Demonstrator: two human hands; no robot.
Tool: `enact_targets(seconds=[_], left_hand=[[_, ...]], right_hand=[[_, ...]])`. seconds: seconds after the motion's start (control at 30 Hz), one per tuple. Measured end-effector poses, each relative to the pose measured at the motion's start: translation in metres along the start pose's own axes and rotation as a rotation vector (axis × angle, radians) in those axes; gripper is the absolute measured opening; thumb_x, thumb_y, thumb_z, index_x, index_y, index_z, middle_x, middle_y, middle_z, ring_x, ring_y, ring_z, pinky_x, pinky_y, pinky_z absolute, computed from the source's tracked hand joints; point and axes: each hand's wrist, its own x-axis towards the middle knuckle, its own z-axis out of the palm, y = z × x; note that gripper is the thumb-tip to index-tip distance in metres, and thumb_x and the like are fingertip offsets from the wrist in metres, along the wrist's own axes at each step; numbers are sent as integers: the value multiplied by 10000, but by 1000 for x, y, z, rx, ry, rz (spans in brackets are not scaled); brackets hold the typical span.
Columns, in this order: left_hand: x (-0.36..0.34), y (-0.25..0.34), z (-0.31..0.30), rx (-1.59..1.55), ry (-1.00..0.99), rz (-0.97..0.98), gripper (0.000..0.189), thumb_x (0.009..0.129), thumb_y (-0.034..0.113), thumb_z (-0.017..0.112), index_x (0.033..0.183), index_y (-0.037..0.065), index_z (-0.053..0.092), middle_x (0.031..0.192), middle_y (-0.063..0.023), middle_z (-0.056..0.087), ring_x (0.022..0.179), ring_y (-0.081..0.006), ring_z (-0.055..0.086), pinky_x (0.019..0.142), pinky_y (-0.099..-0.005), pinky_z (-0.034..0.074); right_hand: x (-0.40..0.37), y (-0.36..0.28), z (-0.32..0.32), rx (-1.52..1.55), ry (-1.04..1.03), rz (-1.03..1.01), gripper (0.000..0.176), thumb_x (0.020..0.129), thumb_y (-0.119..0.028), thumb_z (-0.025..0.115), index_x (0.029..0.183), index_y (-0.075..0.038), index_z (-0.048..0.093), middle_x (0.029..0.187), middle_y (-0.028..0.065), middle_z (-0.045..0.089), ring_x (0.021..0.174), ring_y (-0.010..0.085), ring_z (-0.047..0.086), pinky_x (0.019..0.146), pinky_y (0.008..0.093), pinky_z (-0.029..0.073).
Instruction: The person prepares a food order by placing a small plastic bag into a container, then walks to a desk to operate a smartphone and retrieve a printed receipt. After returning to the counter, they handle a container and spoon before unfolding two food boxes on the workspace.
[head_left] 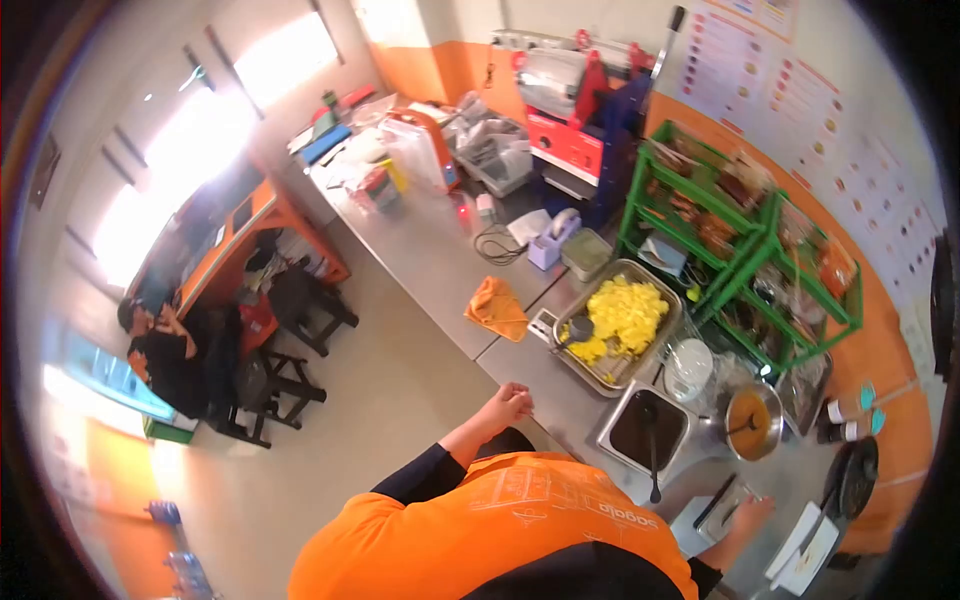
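My left hand (510,403) hangs in front of the counter edge with its fingers curled in and nothing showing in them. My right hand (750,518) is low at the right, its fingers blurred, right at the edge of a small metal container (722,510); I cannot tell whether it grips this. Between my hands stands a square steel pan of dark sauce (640,425) with a black ladle (654,465) in it. A round steel bowl of orange-brown sauce (765,410) with a utensil in it stands beyond my right hand.
A steel tray (603,385) holds yellow food and a scoop. An orange cloth (497,308) lies on the counter. Green crates (705,262), a red sealing machine (565,145) and a white board (805,550) stand around. A person (180,355) sits by stools (310,300) at the left.
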Motion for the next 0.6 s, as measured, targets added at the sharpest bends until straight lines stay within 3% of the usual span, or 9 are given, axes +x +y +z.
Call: enact_targets(seconds=[0.07, 0.13, 0.2, 0.37, 0.47, 0.6], left_hand=[[7, 11, -23, -36, 77, 44, 340, 1029, 255, 528, 1301, 57, 480, 1101, -65, 616, 963, -163, 643, 831, -316, 508], [19, 18, -49, -55, 148, 107, 363, 1022, 236, 531, 1329, 55, 462, 1111, -68, 616, 970, -164, 642, 828, -316, 508], [32, 35, -74, -62, 211, 143, 377, 1020, 233, 532, 1342, 54, 455, 1122, -70, 617, 975, -168, 642, 831, -314, 508], [93, 75, -154, -47, 220, 188, 404, 1027, 257, 553, 1354, 42, 451, 1184, -96, 604, 991, -187, 633, 827, -305, 515], [148, 109, -208, 74, 259, 204, 374, 1037, 273, 529, 1335, 55, 466, 1195, -80, 596, 1017, -184, 634, 859, -314, 517], [249, 154, -276, 362, 352, 490, 325, 1027, 269, 542, 1255, 39, 536, 1068, -60, 619, 941, -146, 602, 804, -302, 498]], right_hand=[[14, -14, -10, 62, 57, -3, 503, 999, -269, 543, 1387, 37, 448, 1398, 287, 462, 1291, 448, 472, 1063, 497, 428], [-4, -74, -104, 213, 10, 92, 453, 1002, -266, 542, 1333, 38, 478, 1346, 268, 489, 1247, 443, 507, 1020, 494, 452], [-3, -95, -130, 157, 97, 65, 427, 1004, -265, 544, 1302, 36, 490, 1297, 254, 504, 1204, 440, 530, 989, 502, 457], [-22, -135, -152, 260, 354, -8, 414, 1013, -259, 551, 1299, 35, 493, 1279, 251, 503, 1202, 423, 518, 1016, 492, 436], [-44, -165, -145, 247, 401, 64, 417, 1012, -255, 558, 1305, 34, 487, 1290, 250, 488, 1231, 418, 493, 1031, 492, 424], [-78, -234, -165, 189, 405, 79, 370, 977, -178, 593, 1284, 3, 496, 1322, 236, 465, 1182, 423, 518, 995, 488, 432]])
